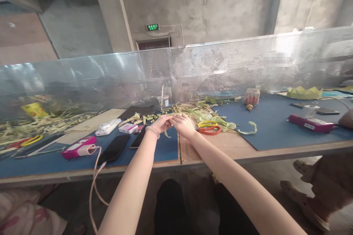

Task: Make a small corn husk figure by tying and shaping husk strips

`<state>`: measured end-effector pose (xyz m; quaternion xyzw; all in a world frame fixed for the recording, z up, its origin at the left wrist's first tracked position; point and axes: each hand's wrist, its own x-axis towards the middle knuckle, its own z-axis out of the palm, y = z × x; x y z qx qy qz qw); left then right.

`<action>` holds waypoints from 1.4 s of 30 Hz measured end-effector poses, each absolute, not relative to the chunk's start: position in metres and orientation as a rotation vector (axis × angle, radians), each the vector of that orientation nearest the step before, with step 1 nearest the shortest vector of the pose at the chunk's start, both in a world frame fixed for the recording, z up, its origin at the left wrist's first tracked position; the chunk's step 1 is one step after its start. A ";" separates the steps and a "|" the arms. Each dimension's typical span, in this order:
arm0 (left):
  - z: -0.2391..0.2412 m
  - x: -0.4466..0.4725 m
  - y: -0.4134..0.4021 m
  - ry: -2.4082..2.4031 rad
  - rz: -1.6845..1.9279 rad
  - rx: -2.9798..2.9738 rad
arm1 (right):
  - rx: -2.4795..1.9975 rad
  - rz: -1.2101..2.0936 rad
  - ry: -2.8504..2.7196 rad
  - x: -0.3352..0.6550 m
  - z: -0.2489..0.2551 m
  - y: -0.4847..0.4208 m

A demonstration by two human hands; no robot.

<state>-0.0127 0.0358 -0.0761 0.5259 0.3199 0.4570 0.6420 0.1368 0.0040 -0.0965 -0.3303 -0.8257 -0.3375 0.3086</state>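
The strip point(167, 133) is pinched by left hand point(161, 123) and right hand point(182, 125), fingers bunched — probably light, limp, easily torn, best held by its upper end.

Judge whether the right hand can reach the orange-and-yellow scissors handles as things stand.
Probably yes: the right hand meets the left hand, but the scissors handles lie uncovered beside the right wrist, so drawing back should suffice.

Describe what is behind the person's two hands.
Leafy scraps lie behind the left hand and right hand; farther back stands a cup before a metal screen. Whatever the hands directly cover cannot be seen.
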 end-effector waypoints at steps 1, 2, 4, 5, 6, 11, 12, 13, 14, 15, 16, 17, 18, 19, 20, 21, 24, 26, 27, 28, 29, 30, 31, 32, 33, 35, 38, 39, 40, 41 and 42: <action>-0.076 -0.014 0.036 0.722 1.040 1.201 | -0.855 -0.907 -2.175 0.137 -0.097 0.004; -0.076 -0.015 0.036 0.721 1.042 1.207 | -0.839 -0.919 -2.169 0.137 -0.097 0.004; -0.076 -0.017 0.036 0.732 1.043 1.230 | -0.808 -0.938 -2.165 0.137 -0.097 0.004; -0.076 -0.018 0.036 0.742 1.042 1.243 | -0.792 -0.948 -2.163 0.137 -0.098 0.005; -0.077 -0.019 0.036 0.752 1.040 1.256 | -0.773 -0.961 -2.159 0.137 -0.098 0.005; -0.079 -0.022 0.037 0.785 1.033 1.268 | -0.692 -1.024 -2.121 0.137 -0.098 0.006; -0.079 -0.023 0.037 0.789 1.027 1.265 | -0.683 -1.028 -2.117 0.136 -0.098 0.006; -0.078 -0.023 0.037 0.791 1.020 1.261 | -0.676 -1.028 -2.115 0.136 -0.098 0.006; -0.078 -0.023 0.037 0.792 1.016 1.257 | -0.669 -1.027 -2.114 0.136 -0.098 0.006; -0.078 -0.024 0.036 0.791 1.016 1.255 | -0.663 -1.025 -2.114 0.136 -0.098 0.006; -0.077 -0.024 0.035 0.790 1.016 1.255 | -0.656 -1.025 -2.114 0.136 -0.098 0.007; -0.077 -0.023 0.034 0.785 1.016 1.257 | -0.647 -1.025 -2.113 0.136 -0.098 0.007; -0.077 -0.023 0.034 0.775 1.015 1.261 | -0.639 -1.027 -2.110 0.136 -0.098 0.007; -0.078 -0.022 0.033 0.760 1.016 1.264 | -0.629 -1.031 -2.105 0.136 -0.098 0.008; -0.078 -0.022 0.033 0.743 1.020 1.265 | -0.619 -1.035 -2.098 0.136 -0.098 0.008; -0.078 -0.021 0.032 0.730 1.032 1.262 | -0.608 -1.040 -2.092 0.136 -0.098 0.008; -0.078 -0.017 0.031 0.714 1.078 1.239 | -0.585 -1.050 -2.085 0.135 -0.098 0.008; -0.078 -0.016 0.029 0.695 1.083 1.228 | -0.582 -1.050 -2.088 0.135 -0.098 0.008; -0.077 -0.015 0.028 0.677 1.079 1.222 | -0.585 -1.048 -2.089 0.135 -0.098 0.008; -0.076 -0.015 0.028 0.656 1.076 1.214 | -0.589 -1.045 -2.088 0.135 -0.098 0.008; -0.076 -0.015 0.027 0.635 1.076 1.204 | -0.593 -1.042 -2.087 0.135 -0.098 0.008; -0.076 -0.015 0.027 0.613 1.076 1.194 | -0.595 -1.040 -2.087 0.135 -0.098 0.007; -0.075 -0.016 0.026 0.591 1.076 1.188 | -0.597 -1.041 -2.087 0.135 -0.097 0.007; -0.075 -0.017 0.027 0.568 1.076 1.187 | -0.599 -1.044 -2.087 0.135 -0.097 0.006; -0.076 -0.017 0.027 0.551 1.073 1.192 | -0.604 -1.048 -2.087 0.135 -0.096 0.006; -0.076 -0.019 0.028 0.536 1.068 1.207 | -0.614 -1.058 -2.083 0.136 -0.095 0.004; -0.076 -0.020 0.030 0.556 1.070 1.208 | -0.625 -1.061 -2.080 0.137 -0.094 0.002; -0.076 -0.020 0.030 0.563 1.079 1.202 | -0.629 -1.059 -2.083 0.137 -0.094 0.002; -0.076 -0.020 0.030 0.569 1.092 1.197 | -0.636 -1.057 -2.087 0.137 -0.094 0.002; -0.075 -0.021 0.030 0.573 1.107 1.193 | -0.647 -1.055 -2.090 0.137 -0.095 0.002; -0.075 -0.021 0.030 0.575 1.122 1.192 | -0.656 -1.056 -2.092 0.137 -0.095 0.002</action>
